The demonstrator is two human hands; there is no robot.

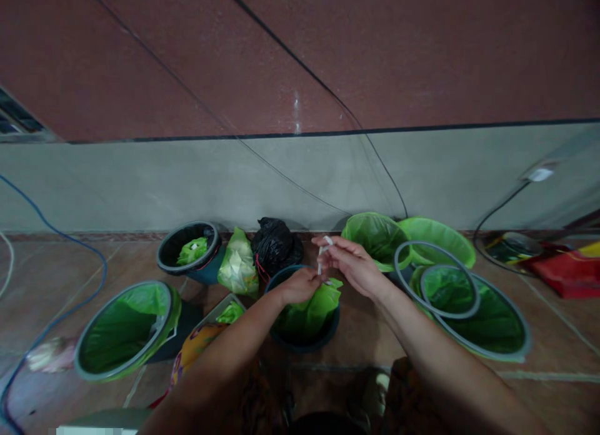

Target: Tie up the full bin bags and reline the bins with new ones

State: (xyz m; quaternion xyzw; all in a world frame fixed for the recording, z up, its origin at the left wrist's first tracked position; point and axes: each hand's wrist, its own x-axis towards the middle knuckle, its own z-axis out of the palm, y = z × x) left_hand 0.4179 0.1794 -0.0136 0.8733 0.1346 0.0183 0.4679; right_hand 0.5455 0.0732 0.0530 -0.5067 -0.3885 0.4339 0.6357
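My right hand (359, 267) is closed in a pinch on a thin white strip (323, 250), which bends at its upper end. My left hand (300, 286) is closed near the strip's lower end, its fingertips partly hidden; the strip seems to run between both hands. Below them stands a dark blue bin (304, 345) with a light green plastic bag (312, 310) inside it. The bag's top edge rises close beside my left fingers, and I cannot tell whether they touch it.
Green-lined bins stand at left (80, 354) and right (527, 344), with a loose grey ring (473, 291) over the right ones. Along the wall are a black-lined bin (164, 260), a green bag (238, 266) and a black bag (276, 244). A blue hose (96, 254) crosses the floor.
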